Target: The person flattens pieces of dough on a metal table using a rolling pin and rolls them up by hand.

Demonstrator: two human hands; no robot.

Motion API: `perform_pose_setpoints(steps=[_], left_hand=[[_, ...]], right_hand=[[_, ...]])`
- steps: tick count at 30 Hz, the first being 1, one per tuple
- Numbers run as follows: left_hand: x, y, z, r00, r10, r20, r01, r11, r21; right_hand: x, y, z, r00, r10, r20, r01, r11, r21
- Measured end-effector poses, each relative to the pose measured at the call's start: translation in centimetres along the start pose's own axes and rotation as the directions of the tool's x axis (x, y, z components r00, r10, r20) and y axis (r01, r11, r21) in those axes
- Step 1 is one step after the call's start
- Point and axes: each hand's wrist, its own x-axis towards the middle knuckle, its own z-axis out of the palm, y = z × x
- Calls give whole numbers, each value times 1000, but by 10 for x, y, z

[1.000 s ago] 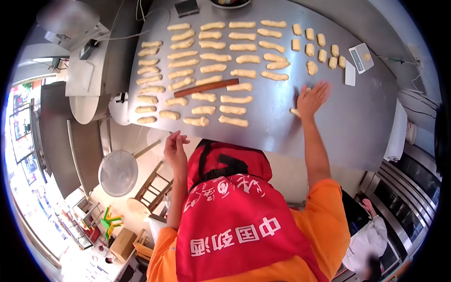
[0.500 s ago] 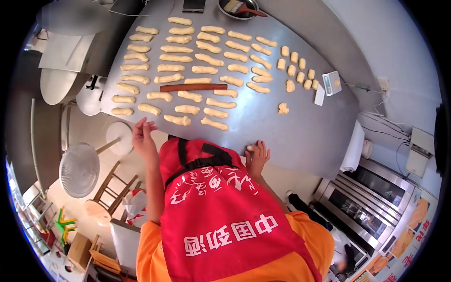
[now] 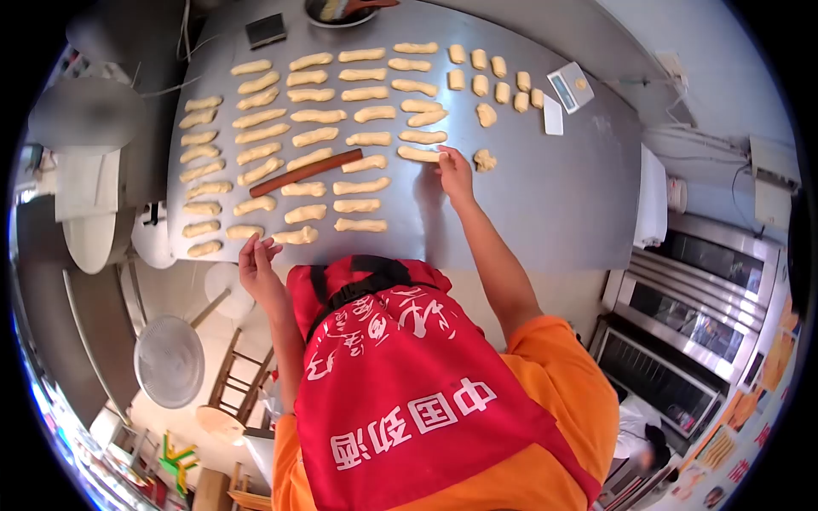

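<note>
My right hand (image 3: 455, 175) reaches out over the steel table, fingertips pinched at the right end of a pale dough strip (image 3: 419, 154), the lowest in the rightmost column of strips. The strip lies on the tabletop. My left hand (image 3: 259, 257) hovers by the near table edge, its fingers loosely bent and apart with nothing visible in them. Just beyond its fingertips lies another dough strip (image 3: 244, 232). A brown rolling pin (image 3: 307, 173) rests slantwise across the rows of strips.
Several short dough pieces (image 3: 481, 85) and two lumps (image 3: 485, 160) sit to the right of the strips. Behind them are a small scale (image 3: 571, 88) and a white card (image 3: 553, 117). A metal bowl (image 3: 341, 17) with a brush stands at the far edge.
My right hand has moved from the near table edge up and away to the rightmost column, where one more dough strip now lies. My left hand stays near the edge. The view has shifted.
</note>
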Motion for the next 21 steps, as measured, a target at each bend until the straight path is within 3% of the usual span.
perform_pose_setpoints(steps=[1,2,3,4,7,8,11,14,16,18,19,21], left_hand=[[0,0,0,1000,19,15,-19,1000,23],[0,-2,-1,999,41,17,-42,998,39],[-1,-4,1,998,63,9,-63,997,49],[-3,-2,3,998,67,0,-67,995,68],[-3,-8,4,999,52,3,-52,996,72],[-2,-10,5,999,34,29,-36,997,73],[3,-12,26,993,14,113,-23,997,77],[-7,1,46,981,38,192,-68,986,154],[-12,8,48,977,34,212,-79,975,207],[-16,8,45,977,28,210,-79,968,236],[-16,5,40,983,29,179,-73,967,245],[-16,-2,27,992,29,124,-62,962,266]], right_hand=[[4,12,-10,948,-229,-223,176,956,-234],[12,19,-25,800,-480,-360,277,828,-489],[22,21,-40,581,-714,-392,286,629,-723],[21,10,-57,556,-725,-406,237,607,-759],[25,11,-74,870,-483,-102,178,500,-847],[30,31,-73,768,-638,-58,253,385,-888],[25,35,-86,854,-496,-155,229,627,-745],[-37,27,-94,812,-559,-171,374,722,-582],[-79,63,-101,707,-707,-21,537,556,-634],[-123,102,-108,739,-667,97,524,478,-705],[-148,111,-103,808,-582,90,447,507,-737],[-166,104,-91,766,-637,83,466,462,-755]])
